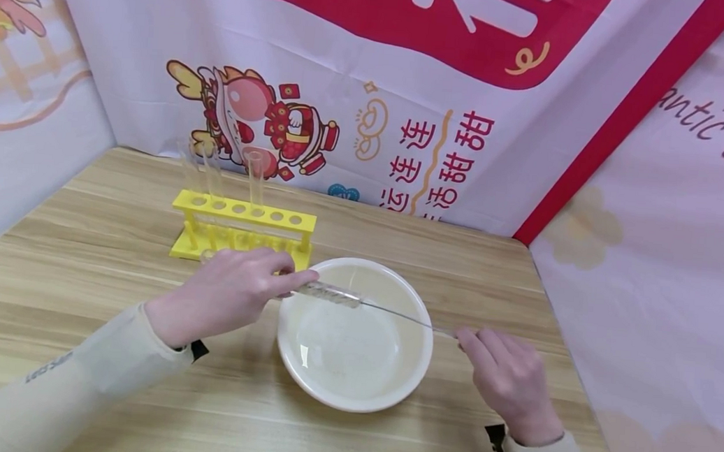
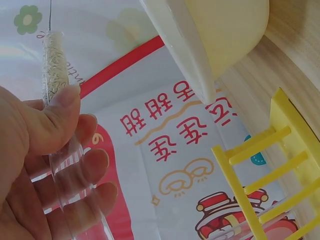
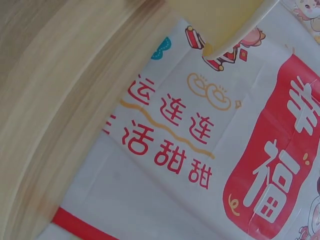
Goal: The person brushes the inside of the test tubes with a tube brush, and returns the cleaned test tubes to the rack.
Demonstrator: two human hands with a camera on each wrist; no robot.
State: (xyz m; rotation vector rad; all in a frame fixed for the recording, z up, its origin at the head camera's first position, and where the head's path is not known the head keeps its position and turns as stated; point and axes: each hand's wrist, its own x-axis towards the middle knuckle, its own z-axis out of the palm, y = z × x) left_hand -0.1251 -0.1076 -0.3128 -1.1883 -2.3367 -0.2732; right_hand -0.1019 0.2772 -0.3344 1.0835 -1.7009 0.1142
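Note:
In the head view my left hand (image 1: 240, 289) grips a clear glass test tube (image 2: 95, 220), its mouth pointing right over the white basin (image 1: 352, 402). The pale bristles of a test tube brush (image 2: 55, 65) sit inside the tube's mouth end. From there the brush's thin wire handle (image 1: 396, 314) runs right, across the basin. My right hand (image 1: 509, 376) pinches its far end beside the basin's right rim. The left wrist view shows my thumb pressed on the tube and the fingers curled behind it. My right hand does not appear in the right wrist view.
A yellow test tube rack (image 1: 246, 211) stands behind my left hand, with a few upright glass tubes (image 1: 256, 180) in it. The wooden table (image 1: 114, 251) meets printed cloth walls (image 1: 372, 80) at the back and sides.

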